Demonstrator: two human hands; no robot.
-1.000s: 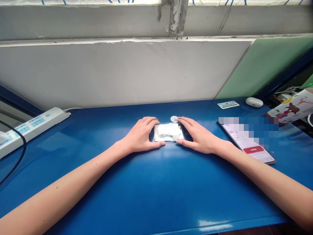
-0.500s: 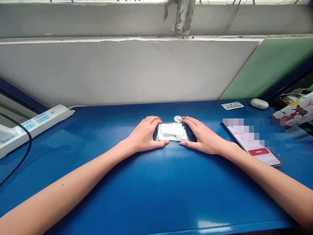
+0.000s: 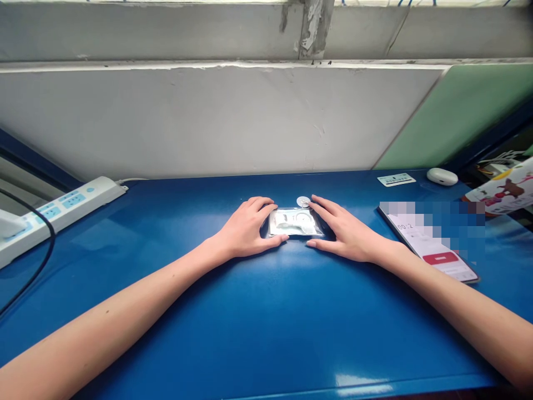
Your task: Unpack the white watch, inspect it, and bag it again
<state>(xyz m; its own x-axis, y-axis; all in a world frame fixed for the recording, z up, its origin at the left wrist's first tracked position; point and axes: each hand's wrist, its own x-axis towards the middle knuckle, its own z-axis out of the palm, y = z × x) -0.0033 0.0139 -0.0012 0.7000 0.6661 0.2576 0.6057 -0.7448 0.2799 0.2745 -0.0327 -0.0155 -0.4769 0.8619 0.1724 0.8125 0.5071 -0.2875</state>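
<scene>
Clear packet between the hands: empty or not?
Not empty: pale contents show through the clear packet between left hand and right hand. Whether sealed: cannot tell.

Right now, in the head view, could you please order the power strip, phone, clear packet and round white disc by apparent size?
Largest to smallest:
power strip, cut off by the frame
phone, partly pixelated
clear packet
white disc

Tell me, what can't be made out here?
In the head view:
Clear packet: contents too small to identify.
Right hand: fingertip contact with the white disc too small to judge.
Phone: upper screen hidden by pixel blocks.
Power strip: cut off by left edge.
Printed packaging: cut off by right edge.
</scene>
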